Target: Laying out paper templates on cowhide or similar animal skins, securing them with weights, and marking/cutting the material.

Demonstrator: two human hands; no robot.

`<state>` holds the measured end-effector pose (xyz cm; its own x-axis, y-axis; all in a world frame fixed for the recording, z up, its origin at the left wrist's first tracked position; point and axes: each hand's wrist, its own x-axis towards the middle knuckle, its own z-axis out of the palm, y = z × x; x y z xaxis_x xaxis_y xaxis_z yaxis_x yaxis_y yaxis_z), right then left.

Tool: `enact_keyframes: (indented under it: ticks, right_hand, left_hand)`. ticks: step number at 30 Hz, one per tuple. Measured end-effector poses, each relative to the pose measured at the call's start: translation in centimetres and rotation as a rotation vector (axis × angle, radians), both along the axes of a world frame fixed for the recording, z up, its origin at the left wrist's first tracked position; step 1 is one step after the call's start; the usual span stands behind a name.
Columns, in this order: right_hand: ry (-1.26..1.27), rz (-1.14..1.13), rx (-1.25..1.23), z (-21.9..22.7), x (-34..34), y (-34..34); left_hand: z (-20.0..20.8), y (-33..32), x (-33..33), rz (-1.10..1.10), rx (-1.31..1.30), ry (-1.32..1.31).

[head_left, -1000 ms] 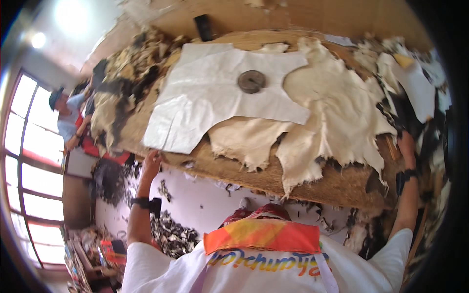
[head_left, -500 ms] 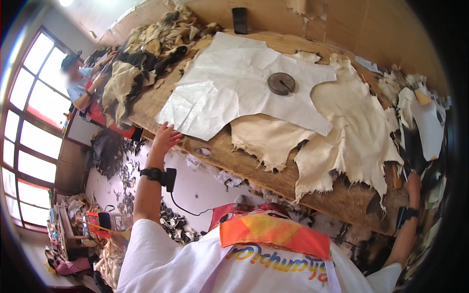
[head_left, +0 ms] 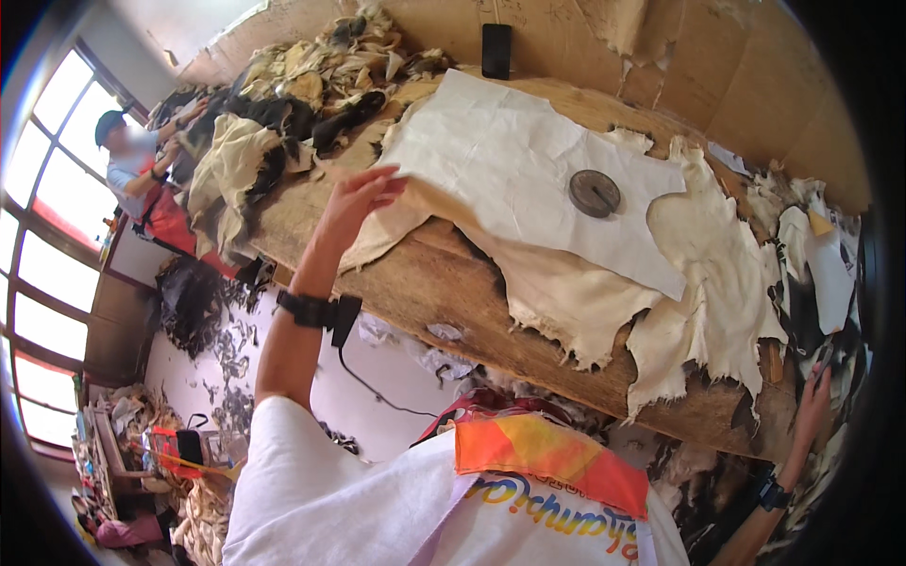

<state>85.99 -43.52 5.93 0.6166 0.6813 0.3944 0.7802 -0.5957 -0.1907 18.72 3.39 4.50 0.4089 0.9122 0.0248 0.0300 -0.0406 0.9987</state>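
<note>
A large white paper sheet (head_left: pixel 510 141) lies over a cream hide (head_left: pixel 557 311) on a wooden table (head_left: pixel 425 283). On the sheet rests a round dark metal weight with a slot (head_left: pixel 595 193). My left hand (head_left: pixel 366 195) is at the sheet's left end, fingers stretched out. Whether its fingertips touch the sheet is unclear. Cream hide shows below that hand. Past the table's right end, my right hand (head_left: pixel 813 401) is closed around something slim and greyish, too small to name, beside dark and pale hide scraps.
A heap of hide pieces (head_left: pixel 302 85) covers the table's far left, where a co-worker (head_left: pixel 142 174) handles hides. A black phone (head_left: pixel 495 51) leans on the back wall. Another cream hide (head_left: pixel 703 283) hangs over the front edge. Scraps litter the floor (head_left: pixel 203 330).
My left hand has moved away from the table's front edge and rightward. The sheet's left end has drawn back, baring hide beneath. My right hand has shifted slightly nearer. The whole view has turned a little.
</note>
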Motion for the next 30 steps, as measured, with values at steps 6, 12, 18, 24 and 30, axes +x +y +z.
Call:
enact_keyframes:
  ticks: [6,12,18,24,30]
  right_hand:
    - [0.235,0.175,0.154,4.8,-14.9,8.9]
    - [0.387,0.246,0.274,6.7,-23.3,13.4]
    - [0.456,0.352,0.245,7.3,-31.0,20.3]
    - [0.382,0.762,-0.051,4.3,-39.9,29.7]
    - [0.447,0.965,-0.049,2.3,-46.0,34.9]
  left_hand:
    - [2.6,8.1,2.7,-0.105,0.110,-0.054]
    - [-0.9,5.0,-0.8,-0.219,0.127,0.036]
    - [-3.2,-0.6,-3.8,-0.280,0.033,0.212]
    - [-3.3,-1.7,-3.9,-0.361,0.092,0.137]
    - [-1.6,-1.1,-3.1,-0.328,0.149,0.167]
